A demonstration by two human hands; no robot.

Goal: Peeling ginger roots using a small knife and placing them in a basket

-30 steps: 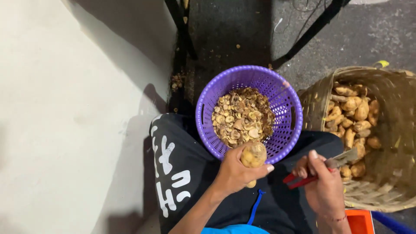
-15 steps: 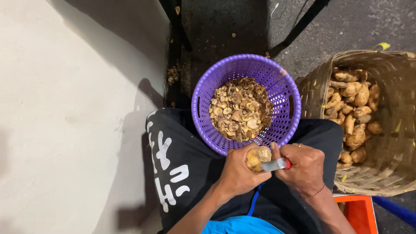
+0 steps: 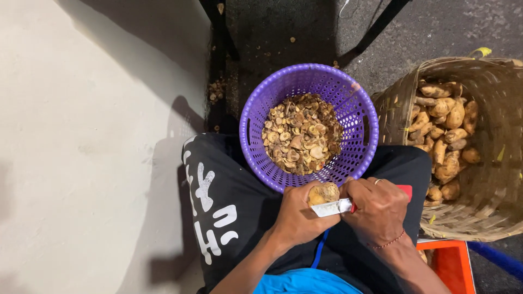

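Plenty left in our wicker basket (image 3: 493,179): left hand (image 3: 298,216) grips a tuber (image 3: 323,193), right hand (image 3: 378,209) clasps the knife (image 3: 332,207), trimmings fill the purple basket (image 3: 256,109).

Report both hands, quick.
Left hand: closed on a tuber.
Right hand: closed on a knife, blade against the tuber.

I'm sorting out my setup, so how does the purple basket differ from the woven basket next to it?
The purple basket is perforated plastic; the woven basket is tan wicker. The purple basket holds small brown cut scraps; the woven basket holds whole yellowish tubers. The purple basket sits between the person's knees, fully in view; the woven basket stands at the right, cut off by the frame. Both are round and open-topped.
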